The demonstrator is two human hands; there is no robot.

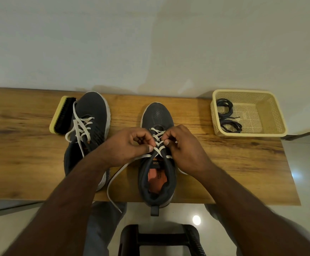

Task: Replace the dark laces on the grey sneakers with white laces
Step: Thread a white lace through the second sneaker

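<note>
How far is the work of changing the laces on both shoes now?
Done: both dark laces lie in the basket, and the left sneaker already carries a white lace, though untied. In hand: left hand and right hand pinch the white lace on the right sneaker. Left: finishing and tying.

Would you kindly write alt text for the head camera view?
Both hands, left hand and right hand, pinch a white lace on the nearer grey sneaker on a wooden table. A second sneaker, white-laced, lies to the left beside a brush; coiled dark laces sit in a cream basket to the right.
</note>
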